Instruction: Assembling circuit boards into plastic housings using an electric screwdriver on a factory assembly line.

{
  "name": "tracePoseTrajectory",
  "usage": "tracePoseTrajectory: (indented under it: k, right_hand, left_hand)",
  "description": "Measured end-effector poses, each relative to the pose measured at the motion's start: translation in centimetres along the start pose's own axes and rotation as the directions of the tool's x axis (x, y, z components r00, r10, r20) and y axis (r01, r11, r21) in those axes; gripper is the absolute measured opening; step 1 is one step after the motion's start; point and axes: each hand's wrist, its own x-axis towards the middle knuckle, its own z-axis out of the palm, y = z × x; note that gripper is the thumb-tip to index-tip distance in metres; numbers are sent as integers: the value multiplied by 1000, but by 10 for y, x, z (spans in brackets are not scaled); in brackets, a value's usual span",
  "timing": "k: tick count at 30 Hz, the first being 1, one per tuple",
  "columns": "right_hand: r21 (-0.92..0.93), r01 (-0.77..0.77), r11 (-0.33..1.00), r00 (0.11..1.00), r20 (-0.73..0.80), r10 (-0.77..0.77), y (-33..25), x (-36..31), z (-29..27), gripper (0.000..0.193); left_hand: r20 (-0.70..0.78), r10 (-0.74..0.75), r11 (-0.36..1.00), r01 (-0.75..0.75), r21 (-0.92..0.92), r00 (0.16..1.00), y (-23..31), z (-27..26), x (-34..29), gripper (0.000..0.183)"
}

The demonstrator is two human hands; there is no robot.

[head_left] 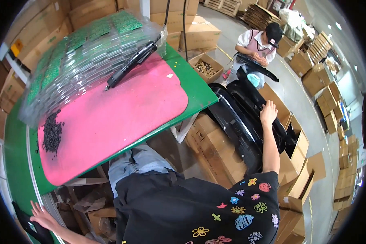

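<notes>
The largest thing is the green table [197, 97], which stands to the left of the right fingers [272, 106] and reaches to the left fingers [37, 206]. The black shells [236, 126] lie directly below the right fingers; they are long, curved and glossy, packed side by side, with some small holes in the nearest one. The right fingers are bent over the edge of one shell, but whether they grip it or only rest there, I cannot tell. On the table, far ahead of the left fingers, a stack of clear trays [83, 83] holds rows of green circuit boards [94, 29]. Below the shells is a brown carton [213, 148]; an open carton [300, 151], just to the right of the right fingers, has more black parts inside. The left fingers are spread open over a smaller black piece [37, 234], which carries something small and green; if they touch it, I cannot tell. Beyond the table corner, forward and left of the right fingers, a small open box [216, 76] contains many brass-coloured pieces [204, 68]. The smallest are black bits [52, 133], heaped loose on the pink mat [114, 126], ahead of the left fingers.
</notes>
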Motion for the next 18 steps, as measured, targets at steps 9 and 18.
tracePoseTrajectory:
  k: [9,18]
  right_hand:
    - [491,550,676,827,-430,-361,-86,33,-222,18]
    - [384,923,19,193,-421,-886,-241,-53,-311,28]
  left_hand:
    - [323,703,709,-658,-253,633,-16,83,-54,40]
    - [840,-73,988,-73,133,538,-6,187,-122,32]
